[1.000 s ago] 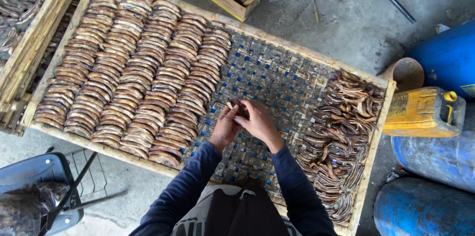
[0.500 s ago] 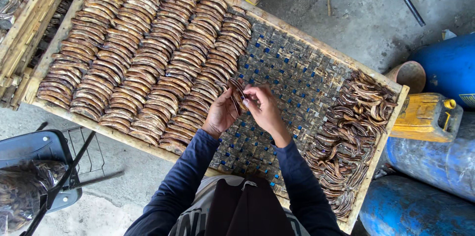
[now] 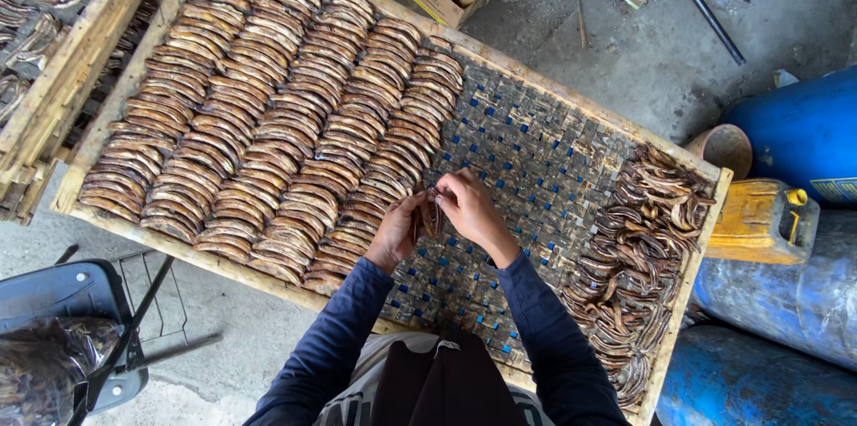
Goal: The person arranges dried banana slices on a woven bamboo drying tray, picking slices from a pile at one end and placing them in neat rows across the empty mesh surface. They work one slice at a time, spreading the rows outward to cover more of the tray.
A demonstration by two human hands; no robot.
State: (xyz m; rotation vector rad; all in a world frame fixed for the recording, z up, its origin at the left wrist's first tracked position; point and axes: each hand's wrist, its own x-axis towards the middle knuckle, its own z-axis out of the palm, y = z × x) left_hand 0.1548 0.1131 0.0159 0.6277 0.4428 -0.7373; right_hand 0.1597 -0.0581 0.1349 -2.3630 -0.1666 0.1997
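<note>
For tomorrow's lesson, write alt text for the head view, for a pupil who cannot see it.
Two hands, left hand and right hand, hold a brown curved strip over a woven wooden tray. Neat overlapping rows of strips fill the tray's left; a loose pile lies at its right end.

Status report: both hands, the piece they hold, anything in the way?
Left hand and right hand pinch one brown strip. Above woven tray, beside laid rows. Nothing blocking.

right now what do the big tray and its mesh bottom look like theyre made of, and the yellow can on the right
Tray frame: pale raw wood, unpainted, with rough, worn edges.
Mesh bottom: flat grey-brown strips woven in a lattice, probably split bamboo or cane; blue shows through the gaps.
Yellow can: looks like moulded plastic, dull and grimy, with a cap on top.
</note>
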